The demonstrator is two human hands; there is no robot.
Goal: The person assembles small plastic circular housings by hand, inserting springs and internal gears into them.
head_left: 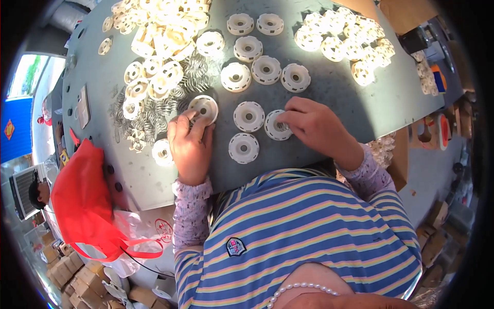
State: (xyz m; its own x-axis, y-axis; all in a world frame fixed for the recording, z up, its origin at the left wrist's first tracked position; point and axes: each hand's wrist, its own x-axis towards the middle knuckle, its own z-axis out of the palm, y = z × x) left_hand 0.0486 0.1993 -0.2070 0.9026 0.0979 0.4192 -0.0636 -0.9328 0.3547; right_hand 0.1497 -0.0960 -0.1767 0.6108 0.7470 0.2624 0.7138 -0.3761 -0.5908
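Note:
My left hand [191, 147] is closed on the edge of a round white plastic part [210, 107] with a hole in its middle. Its fingertips cover the part's lower left. At the right, my right hand [318, 127] pinches its fingers together over the middle of another white disc [273, 130] lying on the table; what they hold is hidden. Just left of that disc lie two more white discs [249, 116], one nearer me than the other. A heap of thin metal springs [158, 116] spreads left of my left hand, with several white rings on and beside it.
Several white discs [248, 48] stand farther back on the grey table [329, 87]. Piles of white plastic parts lie at the far left [167, 33] and far right [355, 41]. A red bag [85, 198] hangs beside the table's left edge; cardboard boxes [87, 283] lie on the floor.

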